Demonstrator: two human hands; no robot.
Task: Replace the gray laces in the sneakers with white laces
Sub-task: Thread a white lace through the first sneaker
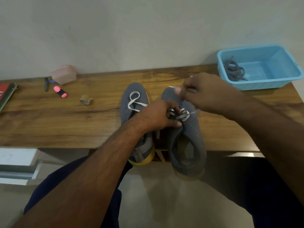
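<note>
Two grey mesh sneakers with yellow soles stand side by side on the wooden table, heels over its front edge. The left sneaker (133, 99) has a white lace (134, 101) loosely looped through its front eyelets. My left hand (159, 115) grips the tongue area of the right sneaker (192, 129). Over that shoe's toe, my right hand (205, 92) pinches a white lace (184, 115) and holds it taut; this hand is blurred. The grey laces (234, 69) lie in the blue basket.
The blue plastic basket (269, 69) sits at the table's back right corner. On the left part of the table (57, 122) lie a pink highlighter (60, 92), a black pen (46, 84), a pink box (63, 74), a small tape roll (85, 100) and a book (6, 94).
</note>
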